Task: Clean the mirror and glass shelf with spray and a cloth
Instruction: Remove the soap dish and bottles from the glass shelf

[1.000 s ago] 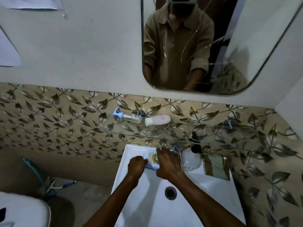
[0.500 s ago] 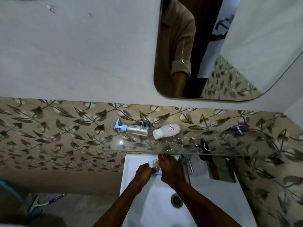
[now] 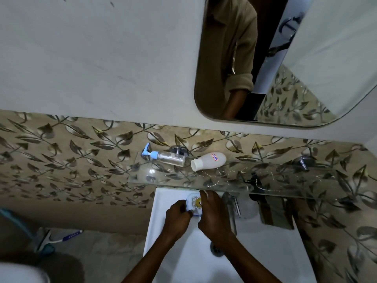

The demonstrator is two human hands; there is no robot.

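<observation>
- A small white packet (image 3: 194,203) with a yellow and blue print is held over the back of the white sink (image 3: 163,217) by both hands.
- The packet's near left corner is pinched by the curled fingers of the left hand (image 3: 177,218).
- The packet's right side is gripped by the right hand (image 3: 214,215), with the fingers curled over its far edge and the thumb bent below it.
- The glass shelf (image 3: 285,180) is seen just beyond the fingertips of the right hand, running left and right along the leaf-patterned tiles (image 3: 61,160).
- A clear pump bottle (image 3: 165,157) with a blue head is laid on its side on the shelf, beyond and left of the hands.
- A white bottle (image 3: 208,161) is laid on its side beside it, beyond the right hand, its cap end turned toward the hands.
- The mirror (image 3: 285,68) is hung on the plain wall well above and beyond the right hand; a tan sleeve and a forearm are reflected in it.
- A tap (image 3: 232,203) is seen just right of the right hand, under the shelf.
- A folded greenish cloth (image 3: 275,213) is seen on the sink's edge further right, partly under the shelf.
- A brush (image 3: 59,238) with a blue and white handle is seen on the floor, well left of the left hand.
</observation>
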